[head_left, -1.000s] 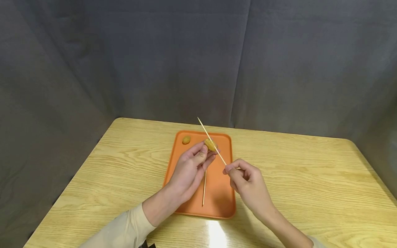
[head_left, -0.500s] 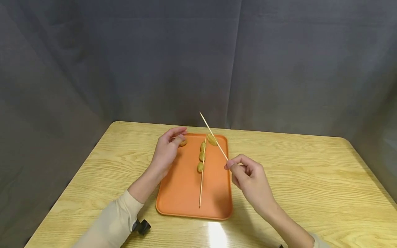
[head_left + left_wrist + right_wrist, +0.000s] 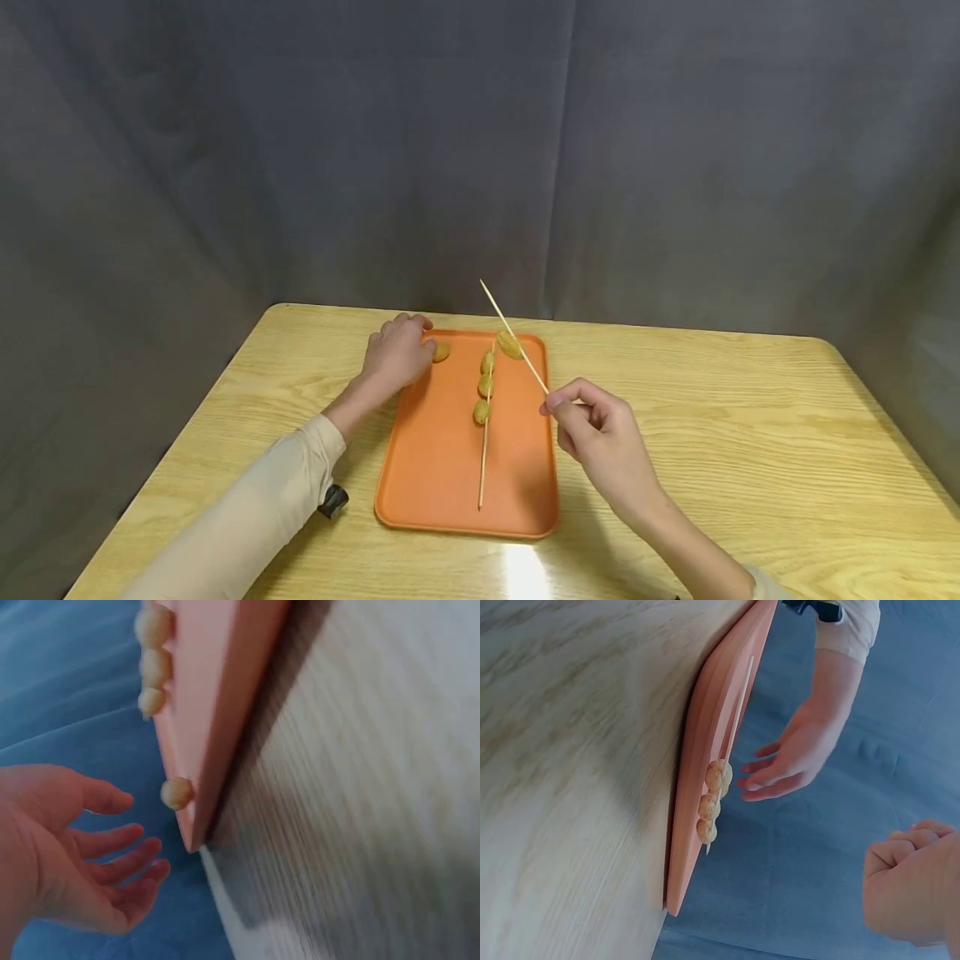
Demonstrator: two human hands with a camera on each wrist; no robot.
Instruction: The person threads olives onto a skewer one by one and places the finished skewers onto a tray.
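My right hand [image 3: 603,446] pinches a thin bamboo skewer [image 3: 534,372] between thumb and forefinger, its point slanting up and away to the left. One golden-brown food ball [image 3: 510,343] sits partway along that skewer. The right wrist view shows only the curled fingers, not the skewer. My left hand [image 3: 396,354] reaches to the far left corner of the orange tray [image 3: 442,467], beside a loose golden-brown ball [image 3: 177,793]. In the left wrist view its fingers [image 3: 112,840] are spread and loosely bent, apart from the ball, with nothing between them.
On the tray lies a second skewer [image 3: 482,475] with three golden-brown balls [image 3: 709,807] along its far half. The tray rests on a wood-grain table [image 3: 720,450]. Dark grey cloth [image 3: 420,150] hangs behind and at both sides.
My left hand has let go of the ball now on the held skewer and moved left to the loose ball at the far corner. My right hand stays nearly still with its skewer.
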